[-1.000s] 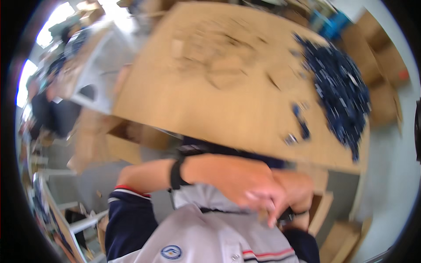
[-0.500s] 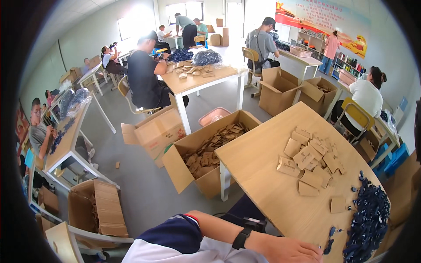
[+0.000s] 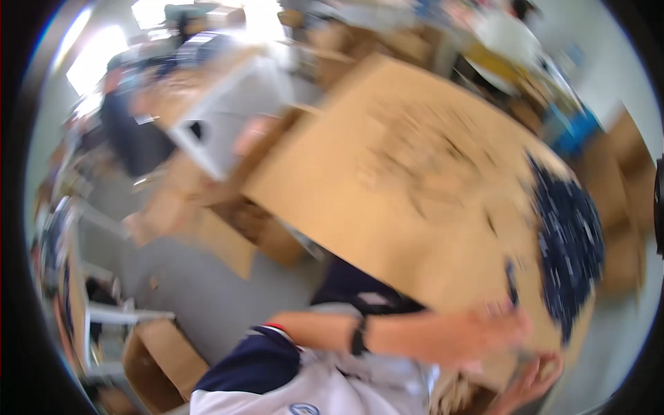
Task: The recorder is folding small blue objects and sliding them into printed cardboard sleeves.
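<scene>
The desk [image 3: 332,194] is bearing a blue pile [image 3: 570,249] along its right edge. Near the front edge, blur is hiding the grip of left hand [image 3: 478,335] and right hand [image 3: 534,380]; a small blue piece [image 3: 511,280] is lying just beyond, probably needing gentle pinching.

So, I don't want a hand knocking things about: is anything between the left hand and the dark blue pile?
Nothing visible directly between the left hand and the dark blue pile; tabletop shows there. A small blue item lies just beyond the hand, left of the pile. Blur may hide smaller pieces.
</scene>
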A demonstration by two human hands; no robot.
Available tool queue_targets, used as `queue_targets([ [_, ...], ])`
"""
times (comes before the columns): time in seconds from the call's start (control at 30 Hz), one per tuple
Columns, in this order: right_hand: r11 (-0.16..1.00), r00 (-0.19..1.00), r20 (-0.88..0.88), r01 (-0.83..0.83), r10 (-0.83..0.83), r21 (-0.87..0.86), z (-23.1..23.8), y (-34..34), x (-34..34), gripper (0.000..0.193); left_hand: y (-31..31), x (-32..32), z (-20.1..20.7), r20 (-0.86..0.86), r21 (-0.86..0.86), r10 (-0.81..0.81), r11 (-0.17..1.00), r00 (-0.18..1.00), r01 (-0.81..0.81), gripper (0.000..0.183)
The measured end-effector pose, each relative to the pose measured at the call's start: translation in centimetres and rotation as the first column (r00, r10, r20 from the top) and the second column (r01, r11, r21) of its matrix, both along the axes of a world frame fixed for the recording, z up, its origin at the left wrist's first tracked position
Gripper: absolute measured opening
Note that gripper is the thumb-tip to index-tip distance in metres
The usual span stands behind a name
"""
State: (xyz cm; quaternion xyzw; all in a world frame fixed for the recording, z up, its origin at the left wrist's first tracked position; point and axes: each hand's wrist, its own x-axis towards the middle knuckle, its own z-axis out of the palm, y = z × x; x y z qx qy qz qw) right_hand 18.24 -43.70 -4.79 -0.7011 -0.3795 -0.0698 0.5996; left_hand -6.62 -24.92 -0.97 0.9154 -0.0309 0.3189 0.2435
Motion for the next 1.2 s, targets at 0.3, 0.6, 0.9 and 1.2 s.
queue_targets([
  [0.3,0.438,0.783,0.464,0.618,-0.414,-0.653,-14.6,-11.4,2.6,0.076,7.1,-5.7,-1.5,-0.19,-0.117,0.512,0.835,0.837,-0.538,0.043],
  [0.6,0.989,0.966,0.259,0.021,0.017,-0.145,3.3,4.2,2.7,0.022,5.4,-3.7,-1.3,-0.168,-0.033,0.595,0.794,0.786,-0.607,0.034],
  [0.9,0.656,0.707,0.465,0.001,0.534,-0.755,4.0,21.2,-2.3,0.019,4.4,-3.0,0.0,-0.152,-0.29,0.436,0.838,0.887,-0.462,0.033],
  [1.2,0.834,0.813,-0.211,-0.552,0.543,0.021,10.0,17.1,-7.0,0.023,4.6,0.3,2.4,-0.077,-0.234,0.376,0.894,0.923,-0.383,0.06],
])
